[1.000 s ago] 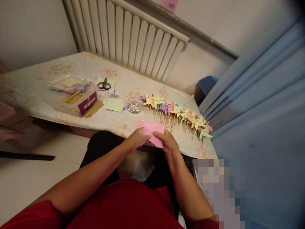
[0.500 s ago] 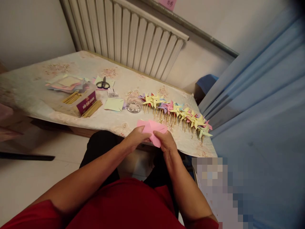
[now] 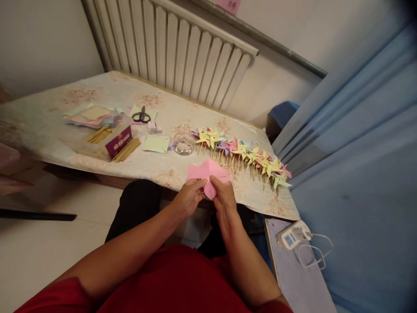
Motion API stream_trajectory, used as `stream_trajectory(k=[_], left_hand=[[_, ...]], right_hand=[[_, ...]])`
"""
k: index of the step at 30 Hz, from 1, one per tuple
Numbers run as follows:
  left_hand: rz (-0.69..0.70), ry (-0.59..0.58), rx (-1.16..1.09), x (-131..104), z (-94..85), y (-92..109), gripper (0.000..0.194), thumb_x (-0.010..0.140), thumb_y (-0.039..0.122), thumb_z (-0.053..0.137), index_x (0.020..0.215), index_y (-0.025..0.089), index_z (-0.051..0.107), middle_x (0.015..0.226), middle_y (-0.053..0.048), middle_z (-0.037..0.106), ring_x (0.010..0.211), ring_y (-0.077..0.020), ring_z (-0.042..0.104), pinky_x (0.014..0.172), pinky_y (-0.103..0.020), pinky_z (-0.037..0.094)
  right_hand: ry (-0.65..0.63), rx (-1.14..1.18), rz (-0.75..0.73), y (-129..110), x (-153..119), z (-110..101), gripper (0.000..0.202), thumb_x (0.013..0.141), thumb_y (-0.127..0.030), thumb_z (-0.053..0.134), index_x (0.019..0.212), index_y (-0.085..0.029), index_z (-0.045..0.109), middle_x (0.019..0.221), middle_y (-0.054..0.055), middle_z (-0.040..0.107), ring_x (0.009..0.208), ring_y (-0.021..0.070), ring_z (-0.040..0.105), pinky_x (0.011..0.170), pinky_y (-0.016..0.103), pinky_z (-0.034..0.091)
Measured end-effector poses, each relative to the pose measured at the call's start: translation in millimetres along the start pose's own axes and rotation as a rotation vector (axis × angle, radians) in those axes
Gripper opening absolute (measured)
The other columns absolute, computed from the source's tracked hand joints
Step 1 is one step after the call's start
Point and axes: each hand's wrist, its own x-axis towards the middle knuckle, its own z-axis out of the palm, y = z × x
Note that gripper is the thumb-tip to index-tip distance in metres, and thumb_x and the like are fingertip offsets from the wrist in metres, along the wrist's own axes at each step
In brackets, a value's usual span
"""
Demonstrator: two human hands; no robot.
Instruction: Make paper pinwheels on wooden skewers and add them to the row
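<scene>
A pink paper square [image 3: 210,169] with slits cut in from its corners is held up near the table's front edge. My left hand [image 3: 190,196] pinches its lower left part between thumb and fingers. My right hand [image 3: 224,193] grips its lower right part, the thumb pressed on the paper close to the middle. Beyond the paper, a round clear dish [image 3: 183,144] of small shiny pieces rests on the table. Right of the dish lies a row of finished paper pinwheels [image 3: 243,150] on sticks, in several colours.
Left of the dish lies a stack of pale green paper squares [image 3: 156,144]. Farther left are scissors [image 3: 141,115], small white boxes [image 3: 153,128], wooden sticks [image 3: 127,151] by a purple-labelled box [image 3: 119,141], and coloured paper [image 3: 93,115]. A white device [image 3: 293,235] with a cord sits at lower right.
The pink paper has turned in my hands, and one corner now points up. Both hands have shifted slightly, with the thumbs closer together at its lower part.
</scene>
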Motion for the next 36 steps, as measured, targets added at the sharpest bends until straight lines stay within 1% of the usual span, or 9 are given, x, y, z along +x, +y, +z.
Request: stream_trajectory(k=[10,19,22,25,28,30,32,34,36], left_hand=[[0.095,0.021,0.039,-0.4,6.2,-5.3,0.013,0.073,0.026,0.071,0.081,0.017,0.067,0.079,-0.002,0.067,0.074,-0.0124,0.060,0.071,-0.023,0.048],[0.116,0.035,0.113,1.2,6.1,-5.6,0.008,0.076,0.026,0.066,0.076,0.018,0.062,0.072,0.000,0.065,0.075,-0.0139,0.060,0.073,-0.025,0.047],[0.120,0.055,0.113,1.2,7.2,-2.8,0.008,0.076,0.025,0.065,0.075,0.018,0.062,0.072,-0.001,0.066,0.076,-0.0152,0.062,0.074,-0.026,0.047],[0.140,0.036,0.091,2.3,7.0,-0.1,0.006,0.074,0.023,0.066,0.076,0.019,0.062,0.078,-0.002,0.069,0.082,-0.0171,0.064,0.076,-0.028,0.048],[0.152,0.031,0.084,4.4,5.7,1.5,0.004,0.073,0.022,0.066,0.076,0.019,0.063,0.078,-0.003,0.070,0.083,-0.0177,0.064,0.075,-0.028,0.048],[0.146,0.036,0.082,5.5,5.2,2.2,0.003,0.074,0.021,0.065,0.076,0.019,0.064,0.074,-0.002,0.069,0.077,-0.0167,0.063,0.073,-0.028,0.048],[0.140,0.032,0.077,6.1,5.1,2.7,0.003,0.074,0.021,0.065,0.072,0.020,0.062,0.069,0.000,0.066,0.070,-0.0149,0.061,0.070,-0.027,0.047],[0.136,0.035,0.077,6.3,5.4,2.9,0.007,0.074,0.021,0.065,0.069,0.020,0.060,0.065,0.001,0.064,0.067,-0.0138,0.059,0.068,-0.026,0.045],[0.140,0.034,0.079,6.3,5.6,2.7,0.006,0.074,0.021,0.065,0.070,0.020,0.060,0.066,0.001,0.063,0.067,-0.0135,0.059,0.069,-0.026,0.045]], right_hand=[[-0.017,0.024,0.017,2.8,-3.1,1.3,0.034,0.060,-0.023,0.080,0.091,-0.015,0.069,0.083,0.002,0.075,0.071,0.0178,0.069,0.072,0.031,0.058],[-0.039,0.049,0.016,5.7,-3.9,1.2,0.032,0.062,-0.025,0.079,0.091,-0.017,0.067,0.087,0.002,0.074,0.076,0.0182,0.069,0.078,0.033,0.057],[-0.041,0.037,0.013,3.0,-5.4,-0.9,0.032,0.063,-0.027,0.079,0.090,-0.016,0.066,0.087,0.003,0.073,0.075,0.0173,0.067,0.075,0.031,0.056],[-0.041,-0.002,-0.007,-0.1,-7.4,-7.4,0.030,0.067,-0.034,0.076,0.088,-0.016,0.065,0.082,0.001,0.070,0.070,0.0142,0.063,0.069,0.028,0.053],[0.057,-0.110,-0.112,0.7,-9.6,-20.9,0.028,0.074,-0.041,0.070,0.086,-0.017,0.062,0.074,-0.002,0.063,0.064,0.0110,0.057,0.062,0.024,0.048],[0.184,-0.231,-0.253,4.2,-12.8,-32.7,0.026,0.076,-0.040,0.068,0.089,-0.018,0.062,0.072,-0.004,0.058,0.063,0.0099,0.053,0.063,0.023,0.045],[0.286,-0.367,-0.398,9.1,-18.6,-44.2,0.025,0.077,-0.036,0.067,0.095,-0.018,0.063,0.077,-0.003,0.058,0.067,0.0109,0.054,0.066,0.024,0.045],[0.302,-0.487,-0.512,14.2,-26.3,-53.4,0.023,0.079,-0.033,0.066,0.098,-0.020,0.064,0.084,0.000,0.060,0.074,0.0134,0.056,0.071,0.026,0.046],[0.212,-0.582,-0.597,17.9,-34.0,-59.1,0.020,0.082,-0.030,0.064,0.099,-0.022,0.065,0.088,0.002,0.062,0.078,0.0159,0.057,0.075,0.030,0.047]])
